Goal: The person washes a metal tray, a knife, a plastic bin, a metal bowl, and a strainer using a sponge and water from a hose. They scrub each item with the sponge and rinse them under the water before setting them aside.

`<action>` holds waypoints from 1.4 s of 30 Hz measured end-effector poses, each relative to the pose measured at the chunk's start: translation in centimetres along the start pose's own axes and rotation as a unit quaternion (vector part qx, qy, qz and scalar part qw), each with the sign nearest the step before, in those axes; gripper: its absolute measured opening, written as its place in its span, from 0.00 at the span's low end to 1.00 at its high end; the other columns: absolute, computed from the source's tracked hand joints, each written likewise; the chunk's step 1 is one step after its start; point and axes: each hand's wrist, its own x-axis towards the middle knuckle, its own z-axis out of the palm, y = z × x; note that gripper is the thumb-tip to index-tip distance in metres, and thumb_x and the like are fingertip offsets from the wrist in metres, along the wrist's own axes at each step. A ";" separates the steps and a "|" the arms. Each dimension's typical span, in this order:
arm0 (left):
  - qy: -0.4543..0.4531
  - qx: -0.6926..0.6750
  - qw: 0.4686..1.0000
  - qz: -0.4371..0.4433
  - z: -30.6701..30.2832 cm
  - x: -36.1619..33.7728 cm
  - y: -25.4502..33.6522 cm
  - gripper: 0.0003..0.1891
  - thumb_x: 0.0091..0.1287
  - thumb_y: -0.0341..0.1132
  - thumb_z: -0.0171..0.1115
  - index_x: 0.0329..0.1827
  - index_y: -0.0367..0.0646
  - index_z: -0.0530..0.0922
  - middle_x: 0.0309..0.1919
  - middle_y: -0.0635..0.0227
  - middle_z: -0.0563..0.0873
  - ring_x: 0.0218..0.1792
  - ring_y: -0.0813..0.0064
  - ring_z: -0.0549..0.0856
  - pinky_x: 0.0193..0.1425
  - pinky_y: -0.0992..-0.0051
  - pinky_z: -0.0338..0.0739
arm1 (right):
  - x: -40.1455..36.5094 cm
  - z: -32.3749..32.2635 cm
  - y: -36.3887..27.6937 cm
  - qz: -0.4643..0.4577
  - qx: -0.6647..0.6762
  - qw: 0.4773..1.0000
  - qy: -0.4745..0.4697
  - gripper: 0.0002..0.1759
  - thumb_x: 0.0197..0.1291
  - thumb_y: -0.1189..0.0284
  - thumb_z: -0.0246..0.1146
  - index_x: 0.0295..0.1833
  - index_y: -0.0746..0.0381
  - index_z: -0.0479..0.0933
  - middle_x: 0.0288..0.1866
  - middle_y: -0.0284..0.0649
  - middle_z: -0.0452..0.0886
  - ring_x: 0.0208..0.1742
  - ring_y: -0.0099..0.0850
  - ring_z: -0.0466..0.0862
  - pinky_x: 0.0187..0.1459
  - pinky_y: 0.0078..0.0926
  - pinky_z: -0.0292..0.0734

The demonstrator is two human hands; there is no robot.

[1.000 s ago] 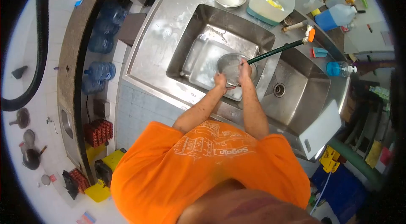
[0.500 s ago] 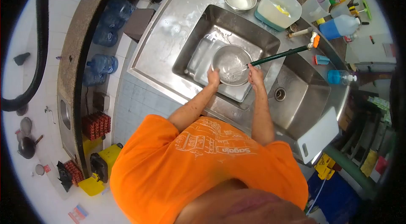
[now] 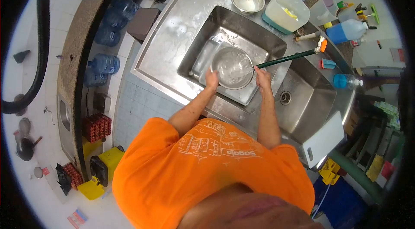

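A round metal bowl (image 3: pixel 233 58) is held over the left basin of the steel sink (image 3: pixel 203 21). My left hand (image 3: pixel 212 79) is closed on the bowl's near left rim. At its right side, my right hand (image 3: pixel 263 77) grips the end of a dark green hose (image 3: pixel 285 58), which runs from the tap (image 3: pixel 320 44). Water streams from the hose into the bowl. Beneath the bowl lies a clear plastic container (image 3: pixel 245 94) in the basin, partly hidden by the bowl.
A second metal bowl (image 3: pixel 247 0) and a tub of greenish liquid (image 3: pixel 285 11) stand behind the basin. The right basin (image 3: pixel 309 103) has a drain. A white cutting board (image 3: pixel 324 139) leans at its near edge. Bottles of blue liquid (image 3: pixel 346 31) stand at right.
The bowl and my left hand have shifted slightly to the left, away from my right hand. Water still runs from the hose.
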 end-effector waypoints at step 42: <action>0.032 -0.208 0.969 -0.130 -16.9 0.0 3.5 0.12 0.60 0.37 0.49 0.45 0.47 0.70 0.44 0.59 0.74 0.41 0.62 0.79 0.29 0.61 0.78 | 0.4 -1.3 3.8 0.096 0.060 0.992 -0.050 0.14 0.61 0.57 0.60 0.48 0.49 0.69 0.24 0.27 0.69 0.23 0.21 0.70 0.23 0.19 0.60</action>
